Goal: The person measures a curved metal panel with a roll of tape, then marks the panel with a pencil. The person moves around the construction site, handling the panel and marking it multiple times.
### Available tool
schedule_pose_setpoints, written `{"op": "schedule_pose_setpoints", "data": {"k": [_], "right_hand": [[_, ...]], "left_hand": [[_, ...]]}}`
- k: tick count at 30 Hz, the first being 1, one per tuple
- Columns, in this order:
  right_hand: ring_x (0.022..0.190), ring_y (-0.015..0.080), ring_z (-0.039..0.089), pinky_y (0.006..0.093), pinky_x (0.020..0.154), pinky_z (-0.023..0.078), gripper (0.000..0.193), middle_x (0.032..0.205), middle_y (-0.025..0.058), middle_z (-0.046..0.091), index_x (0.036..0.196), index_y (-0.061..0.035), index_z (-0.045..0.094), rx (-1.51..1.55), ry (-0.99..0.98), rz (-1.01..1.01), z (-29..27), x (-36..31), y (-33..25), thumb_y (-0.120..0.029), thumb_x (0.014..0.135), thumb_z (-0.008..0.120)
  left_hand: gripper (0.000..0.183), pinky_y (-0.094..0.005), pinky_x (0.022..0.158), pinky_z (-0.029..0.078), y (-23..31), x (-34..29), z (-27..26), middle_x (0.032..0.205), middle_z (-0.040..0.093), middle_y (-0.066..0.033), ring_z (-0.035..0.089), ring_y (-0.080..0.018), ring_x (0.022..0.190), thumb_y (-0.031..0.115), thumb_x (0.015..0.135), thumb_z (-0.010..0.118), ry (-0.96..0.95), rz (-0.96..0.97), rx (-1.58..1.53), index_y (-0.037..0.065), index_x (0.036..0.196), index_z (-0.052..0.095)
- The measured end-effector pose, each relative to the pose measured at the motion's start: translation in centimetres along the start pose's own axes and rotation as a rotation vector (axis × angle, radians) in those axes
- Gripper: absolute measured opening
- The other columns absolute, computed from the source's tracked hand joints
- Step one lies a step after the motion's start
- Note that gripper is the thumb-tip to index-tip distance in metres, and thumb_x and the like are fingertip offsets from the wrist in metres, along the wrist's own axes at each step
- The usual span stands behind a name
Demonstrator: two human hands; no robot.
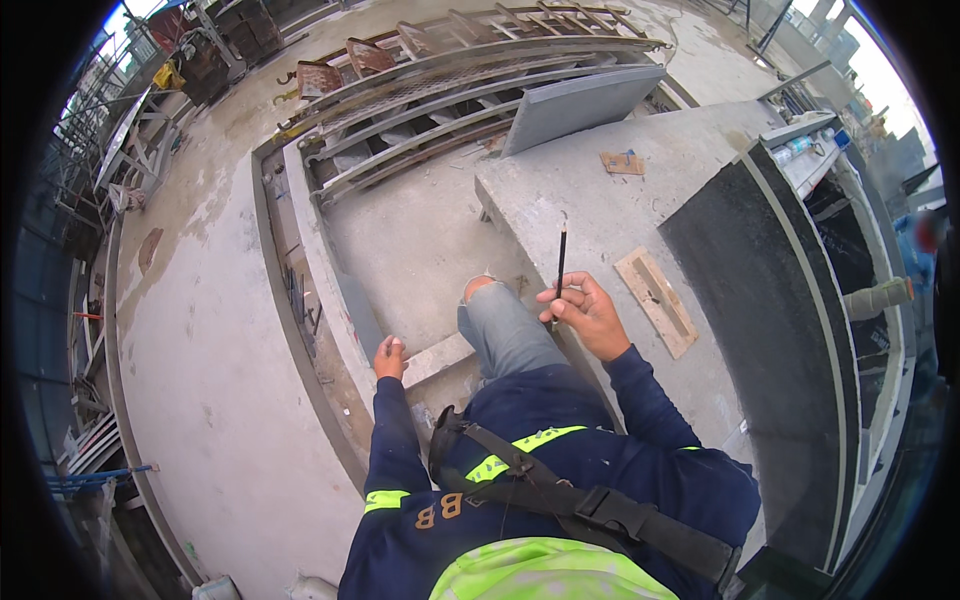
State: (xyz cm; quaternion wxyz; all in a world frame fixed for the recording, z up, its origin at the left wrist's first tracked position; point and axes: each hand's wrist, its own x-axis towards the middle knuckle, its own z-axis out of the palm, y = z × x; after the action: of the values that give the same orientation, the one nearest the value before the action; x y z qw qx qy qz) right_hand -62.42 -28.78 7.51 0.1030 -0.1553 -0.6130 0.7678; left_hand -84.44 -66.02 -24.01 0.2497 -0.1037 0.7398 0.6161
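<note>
My right hand (590,315) pinches a black pencil (562,262) with its point upward, over the edge of the concrete slab (550,210). On that slab, just right of the hand, lies a wooden plastering float (657,300). My left hand (390,358) is closed beside the lower end of a narrow grey panel (358,312) along the low concrete curb. What its fingers hold, if anything, I cannot make out. My knee (480,287), in torn grey trousers, shows between the hands, above the recessed floor.
Metal ladder-like frames (430,110) lie across the far end of the recess. A grey board (585,105) leans there. A small brown piece (622,162) with something blue rests on the slab. Dark sheeting (750,250) covers the right side; scaffolding (75,130) stands far left.
</note>
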Motion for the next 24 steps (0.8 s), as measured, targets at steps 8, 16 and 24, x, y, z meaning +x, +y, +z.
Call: {"op": "schedule_pose_setpoints", "data": {"k": [8,16,24], "right_hand": [[0.075,0.0088,0.064,0.0248,0.067,0.050,0.033,0.085,0.0030,0.069,0.137,-0.0127,0.053,-0.123,0.311,-0.356,-4.1,21.2,-5.0,-0.031,0.111,0.061],[0.081,0.0084,0.062,0.0237,0.070,0.051,0.034,0.095,0.0023,0.068,0.143,-0.0093,0.052,-0.207,0.869,-0.675,-14.2,47.3,-10.3,-0.019,0.110,0.056],[0.089,0.0215,0.073,0.0374,0.083,0.056,0.030,0.100,0.0113,0.076,0.134,-0.0026,0.059,-0.694,1.025,-0.336,-18.9,56.5,-8.2,-0.018,0.108,0.053]], "left_hand": [[0.053,-0.0398,0.074,0.061,-8.2,2.9,-2.0,0.115,0.074,-0.0172,0.075,-0.0272,0.091,0.038,0.103,0.069,-0.094,-0.349,0.136,0.005,0.143,0.058],[0.043,-0.0375,0.064,0.058,0.7,14.7,-2.6,0.105,0.074,-0.0137,0.073,-0.0246,0.081,0.037,0.102,0.069,-0.287,-0.389,0.651,0.007,0.132,0.063],[0.042,-0.0398,0.061,0.058,21.8,40.7,-3.0,0.111,0.073,-0.0133,0.073,-0.0267,0.082,0.042,0.103,0.067,0.167,-0.143,-0.020,0.010,0.129,0.059]]}}
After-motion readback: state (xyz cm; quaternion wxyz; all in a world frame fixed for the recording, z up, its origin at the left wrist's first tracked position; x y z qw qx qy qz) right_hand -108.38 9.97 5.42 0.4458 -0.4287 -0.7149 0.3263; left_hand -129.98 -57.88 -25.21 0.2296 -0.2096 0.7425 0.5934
